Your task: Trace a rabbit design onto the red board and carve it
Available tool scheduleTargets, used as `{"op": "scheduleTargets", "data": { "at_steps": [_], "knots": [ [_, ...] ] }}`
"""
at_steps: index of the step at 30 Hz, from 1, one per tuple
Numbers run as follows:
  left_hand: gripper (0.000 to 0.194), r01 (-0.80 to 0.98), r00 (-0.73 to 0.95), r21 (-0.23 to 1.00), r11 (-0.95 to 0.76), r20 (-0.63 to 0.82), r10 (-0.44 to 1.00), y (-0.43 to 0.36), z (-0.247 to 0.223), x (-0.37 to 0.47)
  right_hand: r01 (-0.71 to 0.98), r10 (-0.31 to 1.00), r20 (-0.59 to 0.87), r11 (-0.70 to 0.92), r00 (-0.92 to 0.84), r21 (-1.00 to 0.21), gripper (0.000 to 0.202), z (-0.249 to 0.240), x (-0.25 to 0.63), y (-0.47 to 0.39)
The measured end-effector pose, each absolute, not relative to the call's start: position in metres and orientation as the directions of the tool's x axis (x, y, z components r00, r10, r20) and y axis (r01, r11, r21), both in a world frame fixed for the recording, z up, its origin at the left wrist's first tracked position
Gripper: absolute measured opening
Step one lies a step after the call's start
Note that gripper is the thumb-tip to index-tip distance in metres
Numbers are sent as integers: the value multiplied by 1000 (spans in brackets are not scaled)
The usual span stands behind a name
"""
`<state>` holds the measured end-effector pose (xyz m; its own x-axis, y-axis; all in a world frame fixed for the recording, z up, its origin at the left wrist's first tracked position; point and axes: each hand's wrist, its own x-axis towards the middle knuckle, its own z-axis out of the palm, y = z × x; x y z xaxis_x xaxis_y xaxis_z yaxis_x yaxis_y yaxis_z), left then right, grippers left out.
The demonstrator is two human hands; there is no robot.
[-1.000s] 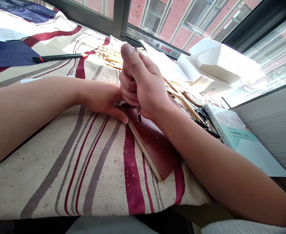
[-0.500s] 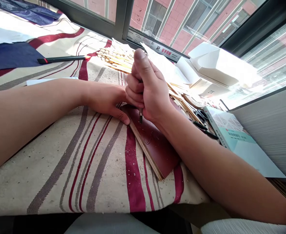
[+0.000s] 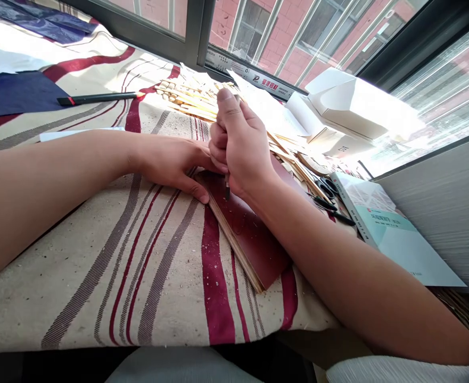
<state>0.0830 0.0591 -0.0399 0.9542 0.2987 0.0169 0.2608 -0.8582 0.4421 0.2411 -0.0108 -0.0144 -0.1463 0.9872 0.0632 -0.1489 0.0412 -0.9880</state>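
Observation:
My right hand [image 3: 244, 143] is closed in a fist, thumb on top, round a slim upright tool. Only the tool's dark lower end [image 3: 227, 189] shows below the fist, pointing down at a dark red-brown book [image 3: 254, 234]; its kind cannot be made out. The book lies closed on the striped cloth, its page edges towards the left. My left hand [image 3: 170, 162] rests low at the far end of the book, thumb stretched to its left edge. Its other fingers reach behind my right fist and are partly hidden.
Thin wooden sticks [image 3: 186, 98] and white paper lie beyond my hands. Black-handled scissors [image 3: 326, 189], a pale green book [image 3: 394, 223] and a white box [image 3: 342, 106] are at the right. A dark pencil [image 3: 98, 98] lies at the left. Small crumbs dot the cloth [image 3: 170, 298].
My right fist and the tool have shifted slightly down. The whole scene sits a little further left in view. My left hand keeps its place by the book.

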Motion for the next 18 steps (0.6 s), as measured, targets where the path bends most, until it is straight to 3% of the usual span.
{"op": "scheduleTargets", "data": {
  "at_steps": [3, 6, 12, 18],
  "knots": [
    [55, 233, 959, 467, -853, 34, 281, 54, -38, 80, -278, 937, 159, 70, -311, -958, 62, -9, 244, -19],
    [49, 228, 957, 471, -852, 52, 285, 50, -35, 78, -290, 882, 143, 7, -450, -957, 61, -6, 249, -19],
    [56, 254, 951, 461, -850, 41, 306, 54, -38, 78, -379, 848, 157, -55, -506, -924, 56, -7, 256, -12],
    [58, 142, 977, 450, -882, 83, 199, 59, -46, 82, -356, 752, 198, -52, -629, -933, 56, -6, 243, -19]
  ]
}}
